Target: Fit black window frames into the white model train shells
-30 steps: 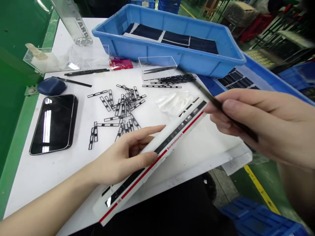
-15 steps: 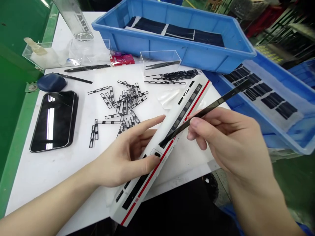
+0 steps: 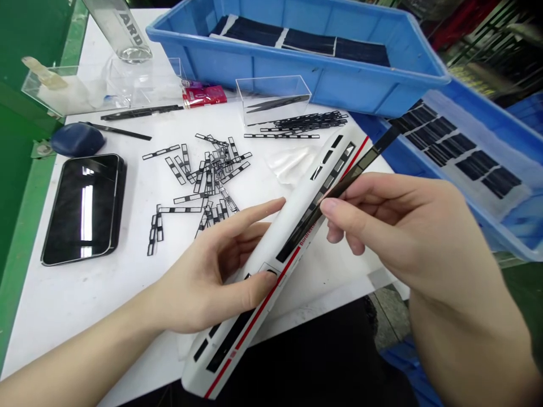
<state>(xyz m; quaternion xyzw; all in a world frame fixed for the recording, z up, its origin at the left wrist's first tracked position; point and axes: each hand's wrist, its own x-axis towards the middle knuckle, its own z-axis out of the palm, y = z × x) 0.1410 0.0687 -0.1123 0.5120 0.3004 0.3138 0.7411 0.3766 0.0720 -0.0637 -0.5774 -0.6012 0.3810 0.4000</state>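
Left hand: the left hand [image 3: 203, 282] is open around the body below, fingers spread along its far side and thumb pressed across its face.

Right hand: the right hand [image 3: 394, 232] pinches the strip below between thumb and fingertips, the other fingers curled.

Held body: one long white plastic train-car shell [image 3: 292, 220] with a red stripe and dark window openings lies between both hands, above the white table. Its long axis runs diagonally, near end lower left, far end pointing upper right towards the blue trays.

Held strip: one long thin black strip [image 3: 339, 192] lies along the shell's window row, its upper end sticking out past the shell.

Table: one white table [image 3: 85, 299] carries a heap of black window strips [image 3: 212, 175], too many to count, and a stacked bunch of black strips [image 3: 305, 121].

Left of table: one glossy black phone-shaped slab [image 3: 80, 209], one dark blue pad [image 3: 76, 139].

Far: one clear acrylic box [image 3: 271, 93] holding black tweezers [image 3: 275, 103]; two blue plastic trays [image 3: 297, 79] [image 3: 487, 113] of dark sheets.
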